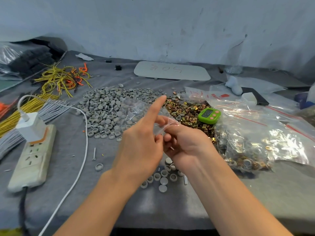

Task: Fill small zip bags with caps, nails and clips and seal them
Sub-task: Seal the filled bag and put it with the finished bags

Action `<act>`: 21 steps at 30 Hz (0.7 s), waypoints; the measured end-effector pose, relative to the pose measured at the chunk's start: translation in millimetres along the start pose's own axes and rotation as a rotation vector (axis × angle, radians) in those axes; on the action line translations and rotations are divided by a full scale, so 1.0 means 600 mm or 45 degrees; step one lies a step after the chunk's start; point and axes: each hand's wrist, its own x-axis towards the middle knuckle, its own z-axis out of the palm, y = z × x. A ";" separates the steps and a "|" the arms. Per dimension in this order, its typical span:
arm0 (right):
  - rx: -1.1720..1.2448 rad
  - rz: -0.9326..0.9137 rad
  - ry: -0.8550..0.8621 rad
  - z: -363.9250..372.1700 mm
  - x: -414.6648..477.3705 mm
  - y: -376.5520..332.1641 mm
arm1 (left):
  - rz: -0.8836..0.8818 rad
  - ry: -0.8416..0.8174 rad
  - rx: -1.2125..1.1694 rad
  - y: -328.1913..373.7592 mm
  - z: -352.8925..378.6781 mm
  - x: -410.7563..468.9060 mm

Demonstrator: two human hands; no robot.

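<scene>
Left hand (141,143) raised, index finger straight, grip pinching zip bag (167,123), right hand (185,147) alongside, grip curled round it

Handwritten in grey marker on white board (172,71) at far side of table: "50" at right end. Beside it, more grey and faint red strokes, too unclear to read. On green timer (209,116), dark display digits, blurred beyond reading. On clear plastic bag (213,96), red printing and logo, illegible.

The zip bag (167,123) is blurred; the timer's (209,116) digits are unreadable.
</scene>
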 end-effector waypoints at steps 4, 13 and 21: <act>0.021 -0.094 -0.023 0.003 0.001 0.008 | -0.011 0.071 0.104 0.002 0.011 -0.006; -0.083 -0.137 -0.344 -0.006 0.003 -0.004 | 0.091 0.141 -0.074 -0.005 0.009 -0.012; -0.278 -0.103 -0.412 -0.025 -0.009 -0.013 | 0.335 -0.178 0.251 -0.030 -0.016 0.006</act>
